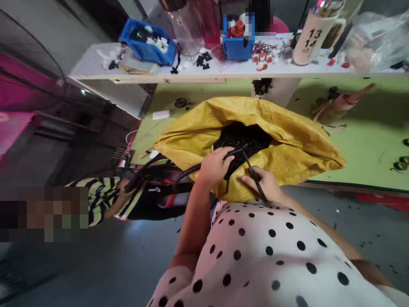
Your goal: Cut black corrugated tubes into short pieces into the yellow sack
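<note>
In front of me a yellow woven sack point(287, 123) gapes wide, with many small black pieces point(255, 138) inside. My left hand point(214, 165) is closed around a long black cable or tube point(188, 171), whose ribbed-looking end reaches over the sack's mouth. My right hand point(265, 184) grips a slim black pointed tool point(252, 171) at the near edge of the sack. The tool's tip is close to the cable's end; whether they touch I cannot tell. The tool's exact kind is unclear.
Left of me a person in a striped sleeve point(105, 194) holds black cables point(143, 172). Behind the sack, a white shelf point(198, 76) carries blue bins point(238, 49), bottles and loose connectors. Scissors point(180, 102) and a tape dispenser-like object point(338, 104) lie on the green table point(361, 145).
</note>
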A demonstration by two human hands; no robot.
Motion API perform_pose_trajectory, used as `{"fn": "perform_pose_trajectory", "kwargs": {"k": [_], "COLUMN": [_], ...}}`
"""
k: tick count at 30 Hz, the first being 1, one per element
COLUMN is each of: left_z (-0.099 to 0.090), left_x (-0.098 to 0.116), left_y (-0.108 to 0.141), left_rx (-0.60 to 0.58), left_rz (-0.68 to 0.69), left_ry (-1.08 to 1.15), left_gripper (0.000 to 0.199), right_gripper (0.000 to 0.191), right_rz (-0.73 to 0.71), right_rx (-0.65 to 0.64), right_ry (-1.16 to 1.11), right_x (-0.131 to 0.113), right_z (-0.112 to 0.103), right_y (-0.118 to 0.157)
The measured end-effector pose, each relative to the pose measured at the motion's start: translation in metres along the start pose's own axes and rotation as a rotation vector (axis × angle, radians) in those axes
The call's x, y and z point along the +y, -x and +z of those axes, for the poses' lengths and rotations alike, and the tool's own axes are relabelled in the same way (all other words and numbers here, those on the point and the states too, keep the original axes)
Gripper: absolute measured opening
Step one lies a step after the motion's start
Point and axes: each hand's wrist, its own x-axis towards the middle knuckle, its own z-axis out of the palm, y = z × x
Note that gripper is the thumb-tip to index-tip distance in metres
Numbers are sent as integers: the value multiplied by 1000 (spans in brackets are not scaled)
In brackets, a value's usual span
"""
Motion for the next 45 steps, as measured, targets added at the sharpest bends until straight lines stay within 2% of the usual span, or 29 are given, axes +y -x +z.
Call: {"fn": "perform_pose_trajectory", "kwargs": {"k": [5,13,25,31,35,39,41,45], "left_z": [7,5,7,14,16,16,15,8], "left_x": [7,9,31,26,19,23,27,21], "left_y": [6,6,9,11,13,18,20,22], "left_rx": [-25,61,-53,-53,-34,-186,-224,-152], "left_rz": [34,2,16,15,13,165,197,70], "left_ry": [-59,-92,-389,-397,-281,-124,-90,-90], "left_gripper": [28,26,27,27,28,27,28,27], "right_gripper": [44,45,45,55,51,46,46,51], "right_rz": [27,75,75,68,38,99,135,100], "right_rx": [35,10,23,42,84,77,86,140], "right_ry": [44,100,143,165,-56,-451,-576,-660], "right_x": [-3,-12,-20,-9,-4,-11,-16,-16], "right_z": [-4,-10,-15,-13,-10,-11,-14,-16], "right_y": [-3,0,-5,-9,-9,-14,-17,-10]}}
